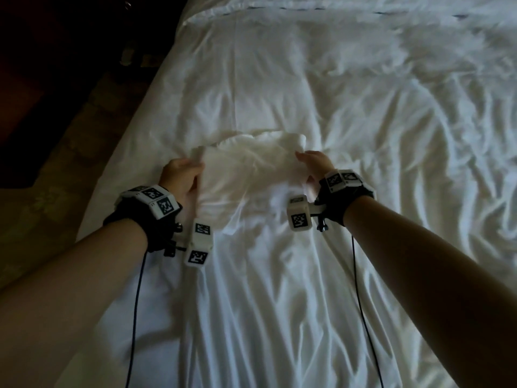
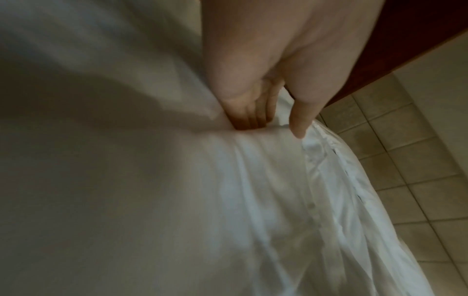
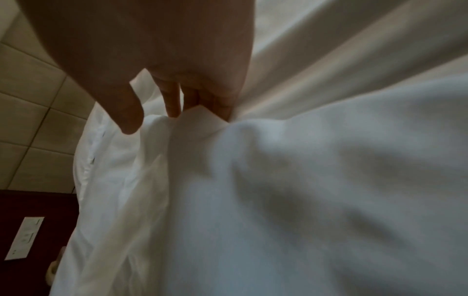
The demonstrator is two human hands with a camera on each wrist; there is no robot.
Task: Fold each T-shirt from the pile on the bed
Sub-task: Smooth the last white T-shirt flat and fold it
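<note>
No text, label or number can be read anywhere.

Bed (image 1: 363, 107) w/ rumpled white sheet; folded white T-shirt (image 1: 251, 169) lies mid-bed.

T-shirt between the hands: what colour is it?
White, plain, like the sheet under it; the T-shirt shows best in the head view.
</note>
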